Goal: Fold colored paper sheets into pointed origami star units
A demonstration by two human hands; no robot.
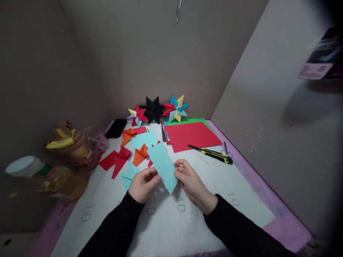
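A light blue strip of paper [163, 164] is held up above the table, its near end folded to a point. My left hand [144, 184] pinches its left edge near that point. On the opposite edge my right hand [191, 180] grips it between thumb and fingers. Just beyond my left hand lies a folded light blue paper piece [129, 175], partly hidden. Folded orange pieces [140, 155] and a folded red piece [121, 161] are scattered farther off, near a flat light blue sheet [138, 141].
A yellow and black utility knife [213, 154] and scissors [227, 150] lie right of a stack topped by red paper [194, 135]. Paper stars [176, 108] lean on the wall. A phone [116, 128], a lidded cup [73, 148] and a jar [63, 182] are on the left.
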